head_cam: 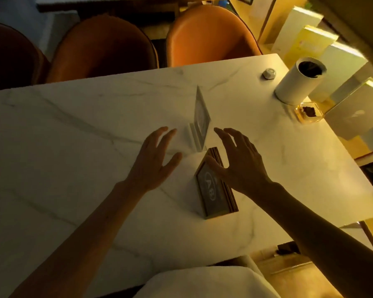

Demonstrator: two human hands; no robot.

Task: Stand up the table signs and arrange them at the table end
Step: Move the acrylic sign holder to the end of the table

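A clear acrylic table sign (200,119) stands upright on its white base near the middle of the white marble table (73,130). Just in front of it a dark wood-framed sign (213,194) with a round "A8" mark stands tilted on its long edge. My left hand (155,160) hovers open to the left of the acrylic sign's base, fingers spread, touching nothing. My right hand (239,160) is open above the top end of the wood-framed sign, its thumb close to or touching the frame.
A white cylinder holder (297,82), a small white hexagonal knob (269,73) and a glass ashtray (309,112) sit at the table's far right end. Orange chairs (211,35) line the far side. White boxes (342,65) stand beyond the right edge.
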